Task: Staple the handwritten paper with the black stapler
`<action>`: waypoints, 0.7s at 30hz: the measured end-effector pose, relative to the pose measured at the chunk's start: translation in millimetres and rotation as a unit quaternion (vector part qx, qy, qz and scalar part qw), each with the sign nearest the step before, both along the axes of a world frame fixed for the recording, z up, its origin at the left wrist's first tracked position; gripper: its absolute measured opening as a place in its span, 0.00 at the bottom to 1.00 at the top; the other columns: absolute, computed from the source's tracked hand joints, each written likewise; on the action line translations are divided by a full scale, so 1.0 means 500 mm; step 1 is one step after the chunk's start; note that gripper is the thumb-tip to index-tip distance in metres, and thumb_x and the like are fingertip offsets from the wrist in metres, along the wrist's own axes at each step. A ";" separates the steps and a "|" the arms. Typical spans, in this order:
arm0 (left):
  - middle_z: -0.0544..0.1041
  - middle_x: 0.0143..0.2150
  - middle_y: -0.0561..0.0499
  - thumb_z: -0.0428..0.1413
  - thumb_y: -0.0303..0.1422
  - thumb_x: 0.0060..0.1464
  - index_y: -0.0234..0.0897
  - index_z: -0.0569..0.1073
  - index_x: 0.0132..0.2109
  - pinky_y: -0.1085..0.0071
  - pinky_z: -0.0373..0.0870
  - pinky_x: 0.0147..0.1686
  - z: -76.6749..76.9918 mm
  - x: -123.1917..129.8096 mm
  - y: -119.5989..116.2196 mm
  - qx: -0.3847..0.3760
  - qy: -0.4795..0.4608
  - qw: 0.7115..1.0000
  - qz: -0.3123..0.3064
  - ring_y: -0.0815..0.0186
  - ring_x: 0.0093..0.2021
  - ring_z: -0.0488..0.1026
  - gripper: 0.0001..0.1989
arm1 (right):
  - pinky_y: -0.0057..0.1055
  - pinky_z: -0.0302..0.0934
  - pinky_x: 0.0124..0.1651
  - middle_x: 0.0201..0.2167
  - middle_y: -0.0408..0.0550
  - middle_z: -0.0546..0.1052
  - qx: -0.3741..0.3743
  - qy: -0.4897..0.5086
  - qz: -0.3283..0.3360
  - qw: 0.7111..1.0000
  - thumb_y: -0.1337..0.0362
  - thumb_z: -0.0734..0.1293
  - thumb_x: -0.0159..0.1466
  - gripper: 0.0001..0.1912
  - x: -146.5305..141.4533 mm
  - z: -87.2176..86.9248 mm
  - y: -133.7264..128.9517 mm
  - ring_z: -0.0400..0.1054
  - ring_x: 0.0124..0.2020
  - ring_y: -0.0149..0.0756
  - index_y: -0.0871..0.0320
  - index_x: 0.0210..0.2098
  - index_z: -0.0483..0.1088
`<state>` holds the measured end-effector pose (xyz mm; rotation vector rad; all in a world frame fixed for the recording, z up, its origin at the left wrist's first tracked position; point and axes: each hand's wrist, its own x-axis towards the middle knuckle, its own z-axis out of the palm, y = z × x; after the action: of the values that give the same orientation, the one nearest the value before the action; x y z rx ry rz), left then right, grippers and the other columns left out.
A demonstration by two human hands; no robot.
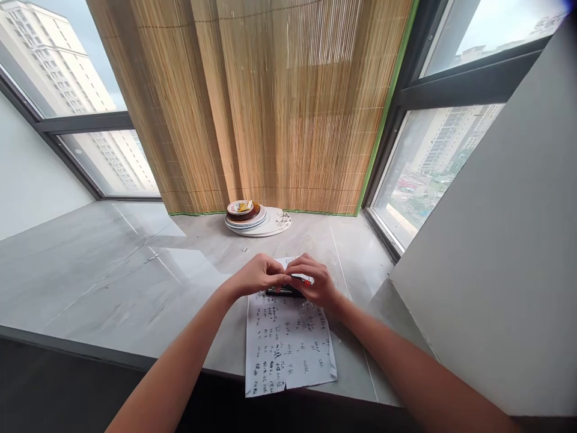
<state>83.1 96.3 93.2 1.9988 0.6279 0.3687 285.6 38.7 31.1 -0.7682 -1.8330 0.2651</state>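
My left hand [265, 275] and my right hand [314, 281] meet over a sheet of paper [288, 349] covered in handwriting. A thin dark object with an orange-red spot [306, 282] sits in the curled fingers of my right hand; its kind is hard to make out. My left thumb and fingers are pinched together at its left end, and whatever lies between them is hidden. Just under the fingers lies a dark, flat, long item [285, 291], partly covered by both hands. The paper's near edge hangs over the front of the sill.
A stack of plates [246, 224] stands at the back of the grey tiled sill [135, 288], with a white oval plate [280, 222] beside it. Behind hangs a bamboo blind [270, 120]. A white wall [505, 270] slants close on the right, by the window [428, 162].
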 end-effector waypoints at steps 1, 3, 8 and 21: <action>0.77 0.24 0.49 0.63 0.49 0.56 0.34 0.81 0.30 0.74 0.59 0.22 0.003 0.000 0.012 0.006 -0.004 1.000 0.007 0.70 0.22 0.66 0.21 | 0.40 0.68 0.44 0.37 0.49 0.81 -0.005 0.016 -0.016 1.000 0.62 0.68 0.69 0.06 0.004 0.001 0.004 0.73 0.38 0.40 0.53 0.42 0.78; 0.78 0.25 0.49 0.62 0.49 0.56 0.35 0.83 0.38 0.74 0.60 0.22 0.001 -0.010 0.049 0.029 -0.026 0.998 0.055 0.69 0.22 0.66 0.20 | 0.40 0.68 0.44 0.37 0.49 0.81 -0.027 0.046 -0.077 0.996 0.61 0.69 0.68 0.06 0.022 -0.003 0.018 0.73 0.39 0.41 0.53 0.42 0.78; 0.77 0.26 0.49 0.53 0.45 0.63 0.36 0.79 0.35 0.72 0.64 0.29 -0.068 -0.090 0.188 0.240 -0.065 0.907 0.341 0.66 0.25 0.69 0.19 | 0.41 0.65 0.45 0.33 0.47 0.81 -0.166 0.071 -0.338 0.923 0.60 0.67 0.63 0.09 0.102 -0.052 0.070 0.69 0.32 0.39 0.54 0.37 0.79; 0.74 0.45 0.46 0.51 0.36 0.63 0.39 0.80 0.52 0.65 0.71 0.47 -0.196 -0.180 0.278 0.288 0.061 0.924 0.246 0.60 0.42 0.74 0.17 | 0.37 0.63 0.44 0.30 0.44 0.80 -0.259 0.019 -0.414 0.873 0.57 0.65 0.63 0.12 0.137 -0.082 0.090 0.71 0.29 0.38 0.53 0.40 0.79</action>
<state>-7.1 235.5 -4.8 2.4136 1.2184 0.8096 353.9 83.9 -10.1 -1.8263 -1.2368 0.1989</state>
